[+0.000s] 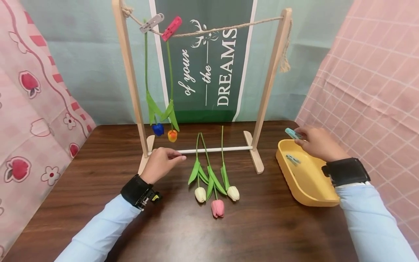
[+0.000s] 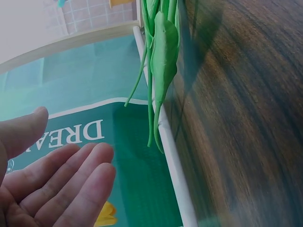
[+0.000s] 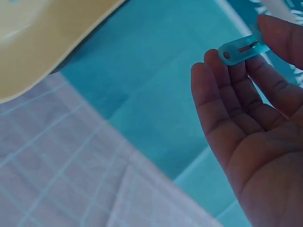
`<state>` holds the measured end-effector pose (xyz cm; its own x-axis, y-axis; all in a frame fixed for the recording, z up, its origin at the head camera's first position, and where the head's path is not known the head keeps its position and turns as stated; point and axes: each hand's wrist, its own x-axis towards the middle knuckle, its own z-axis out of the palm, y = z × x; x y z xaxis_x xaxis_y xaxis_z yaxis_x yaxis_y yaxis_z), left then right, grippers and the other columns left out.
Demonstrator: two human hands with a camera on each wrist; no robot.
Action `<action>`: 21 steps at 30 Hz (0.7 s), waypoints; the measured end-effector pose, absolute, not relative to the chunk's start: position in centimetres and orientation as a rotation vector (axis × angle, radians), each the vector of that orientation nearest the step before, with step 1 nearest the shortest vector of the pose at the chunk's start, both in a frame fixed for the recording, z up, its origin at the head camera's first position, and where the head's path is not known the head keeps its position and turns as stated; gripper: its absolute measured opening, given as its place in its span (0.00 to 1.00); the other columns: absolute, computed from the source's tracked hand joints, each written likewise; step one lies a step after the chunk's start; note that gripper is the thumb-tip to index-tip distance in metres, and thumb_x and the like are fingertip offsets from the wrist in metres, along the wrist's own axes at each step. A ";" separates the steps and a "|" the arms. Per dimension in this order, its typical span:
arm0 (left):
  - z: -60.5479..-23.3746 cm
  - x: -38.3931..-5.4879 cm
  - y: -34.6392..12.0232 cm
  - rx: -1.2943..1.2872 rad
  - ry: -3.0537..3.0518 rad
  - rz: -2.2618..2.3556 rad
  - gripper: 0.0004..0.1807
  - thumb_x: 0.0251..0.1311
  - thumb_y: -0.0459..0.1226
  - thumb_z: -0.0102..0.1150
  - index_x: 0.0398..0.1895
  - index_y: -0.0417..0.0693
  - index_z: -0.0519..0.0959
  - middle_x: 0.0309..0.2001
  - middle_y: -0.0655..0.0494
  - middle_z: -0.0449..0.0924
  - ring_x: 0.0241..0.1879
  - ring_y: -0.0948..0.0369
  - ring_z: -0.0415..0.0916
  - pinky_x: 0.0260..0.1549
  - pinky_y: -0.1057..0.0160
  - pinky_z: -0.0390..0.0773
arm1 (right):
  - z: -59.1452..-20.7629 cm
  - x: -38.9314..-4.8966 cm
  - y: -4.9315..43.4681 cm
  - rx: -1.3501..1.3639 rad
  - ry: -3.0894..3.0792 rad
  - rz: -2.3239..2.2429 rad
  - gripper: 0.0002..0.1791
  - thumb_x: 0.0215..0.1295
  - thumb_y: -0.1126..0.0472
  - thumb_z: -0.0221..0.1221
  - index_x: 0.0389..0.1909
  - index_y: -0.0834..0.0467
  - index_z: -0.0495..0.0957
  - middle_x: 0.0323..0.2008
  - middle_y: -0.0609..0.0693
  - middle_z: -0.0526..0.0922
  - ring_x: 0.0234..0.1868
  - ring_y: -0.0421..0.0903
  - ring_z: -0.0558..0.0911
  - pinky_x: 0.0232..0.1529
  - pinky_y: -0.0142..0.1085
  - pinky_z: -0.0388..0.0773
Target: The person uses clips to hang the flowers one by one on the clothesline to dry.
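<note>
My right hand pinches a teal clothespin between thumb and fingers, above the back rim of the yellow tray. Another teal clothespin lies inside that tray. Holding nothing, my left hand hovers beside the white crossbar, its fingers loosely bent in the left wrist view. To its right on the table lie a pink tulip and two white tulips, stems pointing away from me. A blue tulip and an orange tulip hang heads down from the rope.
A wooden frame with left post and right post carries the rope. A grey clothespin and a red clothespin grip the hanging stems. Cloths surround the brown table at the back and sides.
</note>
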<state>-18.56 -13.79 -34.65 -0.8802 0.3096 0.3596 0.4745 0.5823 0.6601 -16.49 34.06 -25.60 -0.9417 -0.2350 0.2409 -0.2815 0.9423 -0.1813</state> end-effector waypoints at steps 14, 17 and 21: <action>-35.5 -20.6 -12.1 -0.581 -2.766 -1.422 0.15 0.61 0.44 0.66 0.39 0.40 0.86 0.31 0.46 0.85 0.30 0.49 0.83 0.26 0.61 0.78 | -24.8 -15.0 28.1 0.602 -2.737 0.447 0.14 0.63 0.71 0.61 0.49 0.71 0.76 0.45 0.63 0.77 0.41 0.59 0.82 0.43 0.53 0.78; -35.6 -21.0 -11.5 -0.533 -2.795 -1.503 0.15 0.61 0.43 0.66 0.40 0.39 0.86 0.33 0.44 0.86 0.32 0.49 0.84 0.29 0.59 0.81 | -24.9 -15.0 27.0 0.629 -2.714 0.463 0.14 0.63 0.70 0.61 0.49 0.70 0.76 0.44 0.61 0.77 0.41 0.56 0.82 0.41 0.51 0.78; -35.8 -21.6 -10.6 -0.467 -2.843 -1.512 0.15 0.61 0.43 0.66 0.40 0.38 0.86 0.34 0.44 0.86 0.33 0.51 0.84 0.32 0.56 0.82 | -25.1 -14.9 25.4 0.678 -2.669 0.453 0.14 0.62 0.70 0.62 0.48 0.68 0.77 0.42 0.59 0.78 0.40 0.54 0.79 0.40 0.48 0.76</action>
